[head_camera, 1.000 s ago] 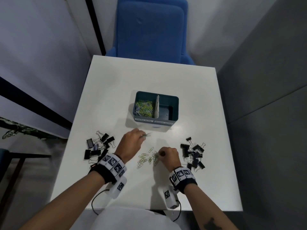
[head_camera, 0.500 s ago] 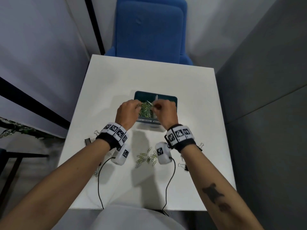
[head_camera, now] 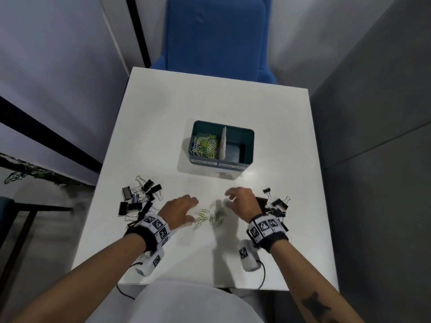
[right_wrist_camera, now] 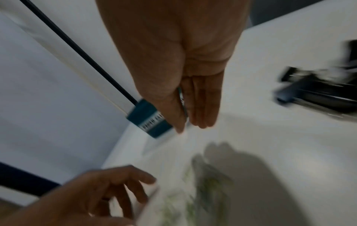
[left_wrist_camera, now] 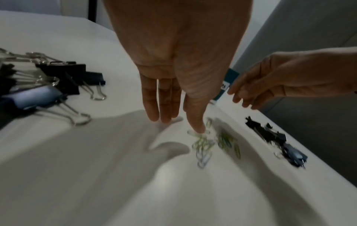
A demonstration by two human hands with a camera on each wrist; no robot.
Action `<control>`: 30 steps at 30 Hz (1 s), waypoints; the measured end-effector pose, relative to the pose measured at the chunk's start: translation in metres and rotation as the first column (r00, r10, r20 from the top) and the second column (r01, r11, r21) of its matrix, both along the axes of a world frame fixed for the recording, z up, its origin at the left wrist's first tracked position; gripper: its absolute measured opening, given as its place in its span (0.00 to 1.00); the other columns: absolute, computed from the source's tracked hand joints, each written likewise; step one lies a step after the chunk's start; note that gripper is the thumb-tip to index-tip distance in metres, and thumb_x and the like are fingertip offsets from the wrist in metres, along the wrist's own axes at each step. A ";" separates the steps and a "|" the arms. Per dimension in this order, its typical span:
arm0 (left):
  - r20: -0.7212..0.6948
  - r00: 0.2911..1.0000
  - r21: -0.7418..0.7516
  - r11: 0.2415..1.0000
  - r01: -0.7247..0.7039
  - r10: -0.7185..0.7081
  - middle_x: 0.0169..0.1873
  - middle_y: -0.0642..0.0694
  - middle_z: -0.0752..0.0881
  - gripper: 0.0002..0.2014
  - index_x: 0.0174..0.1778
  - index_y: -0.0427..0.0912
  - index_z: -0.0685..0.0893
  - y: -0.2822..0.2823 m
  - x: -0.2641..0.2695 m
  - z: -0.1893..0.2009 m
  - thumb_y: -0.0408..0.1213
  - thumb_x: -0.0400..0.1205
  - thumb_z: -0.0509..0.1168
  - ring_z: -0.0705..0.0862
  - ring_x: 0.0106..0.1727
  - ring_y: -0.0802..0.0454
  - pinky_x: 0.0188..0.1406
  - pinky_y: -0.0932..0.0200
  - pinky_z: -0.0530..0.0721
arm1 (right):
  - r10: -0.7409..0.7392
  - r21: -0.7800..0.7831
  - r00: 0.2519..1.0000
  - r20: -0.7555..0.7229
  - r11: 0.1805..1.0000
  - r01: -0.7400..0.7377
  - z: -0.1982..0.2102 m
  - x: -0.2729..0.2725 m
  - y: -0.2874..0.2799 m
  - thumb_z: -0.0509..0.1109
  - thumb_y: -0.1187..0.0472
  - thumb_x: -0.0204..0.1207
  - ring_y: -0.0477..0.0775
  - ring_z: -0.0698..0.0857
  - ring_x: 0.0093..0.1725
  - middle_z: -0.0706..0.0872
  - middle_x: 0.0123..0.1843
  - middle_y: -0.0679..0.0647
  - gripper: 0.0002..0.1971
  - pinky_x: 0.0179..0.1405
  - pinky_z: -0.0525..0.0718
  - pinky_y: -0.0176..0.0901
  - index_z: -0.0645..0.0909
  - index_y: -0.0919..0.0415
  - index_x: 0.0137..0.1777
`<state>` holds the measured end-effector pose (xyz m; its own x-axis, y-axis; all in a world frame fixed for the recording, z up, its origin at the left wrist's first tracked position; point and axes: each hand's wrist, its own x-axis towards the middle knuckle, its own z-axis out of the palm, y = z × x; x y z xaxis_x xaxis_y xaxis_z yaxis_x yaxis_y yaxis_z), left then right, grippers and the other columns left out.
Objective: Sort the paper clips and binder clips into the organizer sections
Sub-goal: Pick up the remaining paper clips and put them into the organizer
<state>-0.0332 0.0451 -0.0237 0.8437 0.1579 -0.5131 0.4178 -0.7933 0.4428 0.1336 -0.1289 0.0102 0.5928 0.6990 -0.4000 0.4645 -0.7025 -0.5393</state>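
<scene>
The teal organizer (head_camera: 247, 145) stands mid-table. Its left section holds a heap of coloured paper clips (head_camera: 205, 145); its right section (head_camera: 235, 151) looks bare. Several loose paper clips (head_camera: 210, 216) lie on the table between my hands. My left hand (head_camera: 190, 209) is low over them with straight fingers; in the left wrist view its thumb (left_wrist_camera: 198, 128) touches the clips (left_wrist_camera: 203, 145). My right hand (head_camera: 229, 199) hovers just right of them, fingers loosely bent, with nothing seen in it. Black binder clips lie in a left pile (head_camera: 140, 199) and a right pile (head_camera: 276, 205).
The white table (head_camera: 210, 101) has a blue chair (head_camera: 217, 36) at its far edge. A grey wall runs along the right and a pale wall with a dark stripe along the left. The right wrist view is blurred.
Both hands were over the organizer's left section half a second ago. They have come back toward me to the loose paper clips, holding nothing.
</scene>
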 end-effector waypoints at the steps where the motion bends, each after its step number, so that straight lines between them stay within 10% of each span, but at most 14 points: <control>1: -0.013 1.000 -0.003 1.000 0.019 -0.019 0.58 0.47 0.77 0.25 0.66 0.46 0.74 -0.004 -0.005 -0.005 0.45 0.76 0.73 0.81 0.55 0.44 0.50 0.52 0.79 | 0.017 -0.049 1.000 -0.025 0.999 -0.018 -0.008 -0.006 -0.011 0.76 0.63 0.74 0.47 0.83 0.44 0.89 0.52 0.56 0.15 0.51 0.83 0.36 0.85 0.61 0.60; 15: 0.066 0.983 -0.089 0.983 -0.163 0.169 0.39 0.48 0.82 0.07 0.44 0.43 0.79 -0.033 0.019 -0.018 0.38 0.76 0.71 0.80 0.41 0.45 0.38 0.54 0.74 | -0.041 -0.045 0.999 0.028 0.998 0.043 -0.052 -0.049 -0.017 0.72 0.61 0.75 0.62 0.86 0.44 0.86 0.47 0.57 0.05 0.43 0.84 0.51 0.84 0.59 0.49; 22: 0.141 0.985 0.001 0.995 -0.104 0.103 0.62 0.44 0.74 0.32 0.74 0.40 0.70 -0.039 -0.001 -0.021 0.45 0.76 0.72 0.80 0.57 0.43 0.50 0.48 0.82 | 0.054 -0.100 0.996 0.072 0.994 -0.046 -0.052 -0.045 -0.026 0.79 0.53 0.68 0.57 0.77 0.57 0.74 0.62 0.56 0.33 0.46 0.86 0.52 0.70 0.55 0.71; 30: 0.188 0.981 0.228 0.974 0.003 -0.047 0.39 0.50 0.81 0.19 0.50 0.46 0.84 -0.066 0.008 -0.028 0.43 0.66 0.81 0.82 0.37 0.53 0.23 0.63 0.81 | 0.047 0.013 0.986 0.159 0.999 -0.050 -0.061 -0.059 -0.002 0.75 0.65 0.70 0.55 0.80 0.43 0.78 0.44 0.53 0.07 0.29 0.81 0.47 0.83 0.56 0.47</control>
